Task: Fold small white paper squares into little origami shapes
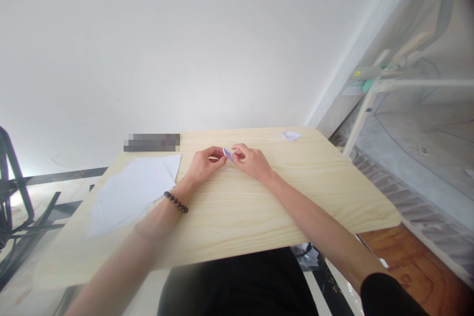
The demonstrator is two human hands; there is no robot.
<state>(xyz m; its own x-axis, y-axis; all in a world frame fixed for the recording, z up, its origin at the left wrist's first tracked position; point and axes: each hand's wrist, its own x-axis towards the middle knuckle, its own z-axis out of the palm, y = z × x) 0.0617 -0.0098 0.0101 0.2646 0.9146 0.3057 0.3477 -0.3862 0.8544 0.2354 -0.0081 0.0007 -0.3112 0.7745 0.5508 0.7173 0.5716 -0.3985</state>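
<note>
Both of my hands meet over the far middle of a light wooden table (259, 207). Between their fingertips is a small folded piece of white paper (228, 153). My left hand (203, 164), with a dark bead bracelet on its wrist, pinches the paper's left side. My right hand (251, 159) pinches its right side with curled fingers. The paper is held just above the tabletop.
A stack of white paper sheets (129, 190) lies on the table's left part. A small folded paper shape (291, 135) sits at the far right corner. A white wall stands behind the table. A white metal frame (366, 103) stands to the right, and dark chair legs (15, 192) to the left.
</note>
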